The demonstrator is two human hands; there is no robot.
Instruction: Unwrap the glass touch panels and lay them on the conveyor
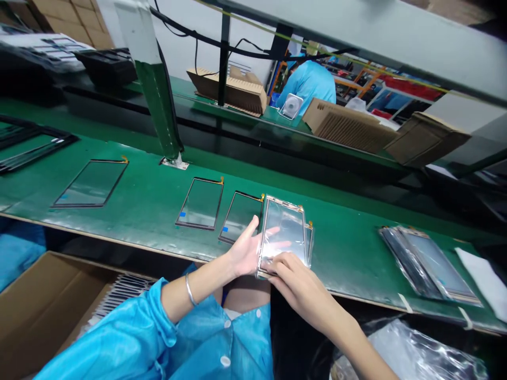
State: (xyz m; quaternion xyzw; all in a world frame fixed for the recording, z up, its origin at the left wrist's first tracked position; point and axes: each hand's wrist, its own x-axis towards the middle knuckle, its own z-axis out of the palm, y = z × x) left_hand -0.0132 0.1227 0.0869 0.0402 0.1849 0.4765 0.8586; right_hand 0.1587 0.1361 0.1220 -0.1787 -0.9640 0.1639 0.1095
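A clear touch panel [285, 224] with a dark border, in glossy plastic film, is tilted over the bench edge. My right hand [295, 279] pinches its lower edge between thumb and bent fingers. Behind the panel is my left hand [251, 248], its fingers spread and visible through the clear sheet, its thumb stretched upward outside the left edge. Whether those fingers bear the panel's weight I cannot tell. Another panel edge with an orange tab [310, 226] shows just behind on the right. To the left lie a bare panel [241, 214], a second panel [200, 203] and a third panel [92, 182].
Film-wrapped panels [430, 261] are stacked at right beside a white sheet [485, 282]. Black frames [34, 140] lie far left. A green-and-white post [152, 79] rises from the bench [150, 211]. An open carton [39, 311] stands below left. Across the bench, a blue-clad person [311, 82] bends over.
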